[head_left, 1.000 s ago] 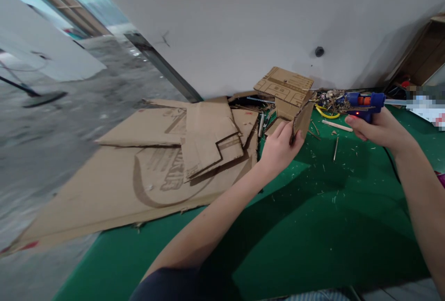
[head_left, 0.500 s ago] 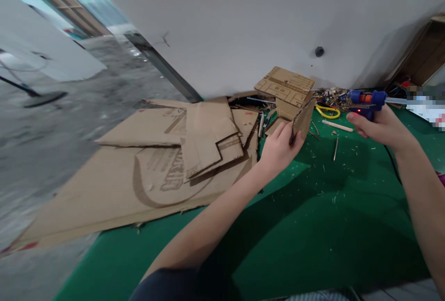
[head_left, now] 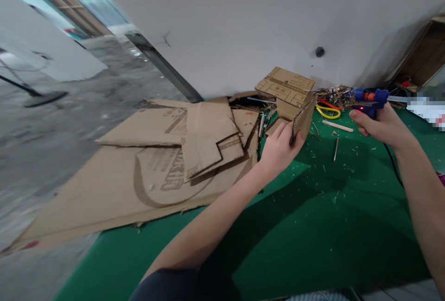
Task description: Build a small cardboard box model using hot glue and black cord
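My left hand [head_left: 280, 150] grips the near edge of a folded cardboard piece [head_left: 285, 86], thumb on one side and fingers on the other. The piece has a printed top panel and a panel that stands tilted at its right. In my right hand [head_left: 389, 122] is a blue glue gun [head_left: 370, 99] with an orange part and a small lit red light. Its body points left, and its front end lies close to the cardboard's right edge; debris behind it makes the tip hard to make out. A whitish stick comes out of its rear.
Large cardboard sheets [head_left: 104, 185] lie stacked at the left of the green table [head_left: 313, 240]. Yellow-handled scissors [head_left: 328, 112], a pale stick [head_left: 338, 126], a thin metal rod [head_left: 335, 149] and scraps lie on the right. A white wall [head_left: 236, 27] rises behind.
My right hand and the glue gun have shifted slightly to the right. My left hand and the cardboard piece look almost unmoved.
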{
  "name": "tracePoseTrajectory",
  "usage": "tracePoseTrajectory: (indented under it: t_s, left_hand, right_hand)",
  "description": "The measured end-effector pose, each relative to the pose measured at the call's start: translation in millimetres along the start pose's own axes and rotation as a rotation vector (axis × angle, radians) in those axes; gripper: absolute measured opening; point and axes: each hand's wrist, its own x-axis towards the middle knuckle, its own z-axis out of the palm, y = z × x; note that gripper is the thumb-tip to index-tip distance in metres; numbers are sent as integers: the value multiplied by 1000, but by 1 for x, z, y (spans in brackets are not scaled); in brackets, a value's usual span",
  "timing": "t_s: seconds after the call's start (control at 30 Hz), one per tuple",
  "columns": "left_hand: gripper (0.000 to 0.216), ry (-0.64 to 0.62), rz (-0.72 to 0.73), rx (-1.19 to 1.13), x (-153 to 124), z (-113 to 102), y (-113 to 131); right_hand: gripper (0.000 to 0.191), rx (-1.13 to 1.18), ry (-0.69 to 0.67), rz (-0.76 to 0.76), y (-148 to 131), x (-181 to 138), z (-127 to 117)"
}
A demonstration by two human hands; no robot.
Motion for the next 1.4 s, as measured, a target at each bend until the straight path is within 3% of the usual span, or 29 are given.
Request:
tracePoseTrajectory:
  t_s: [0.4, 1.07, 1.4]
  left_hand:
    - [10, -22, -41, -46, -2, 1, -1]
    - [11, -52, -58, -51, -2, 0, -1]
    - [9, -57, -50, -15, -2, 0, -1]
  right_hand:
    - [44, -26, 21, 7, 5, 3, -1]
    - [48, 20, -56, -36, -16, -5, 4]
    - [48, -81, -90, -135, -17, -9, 7]
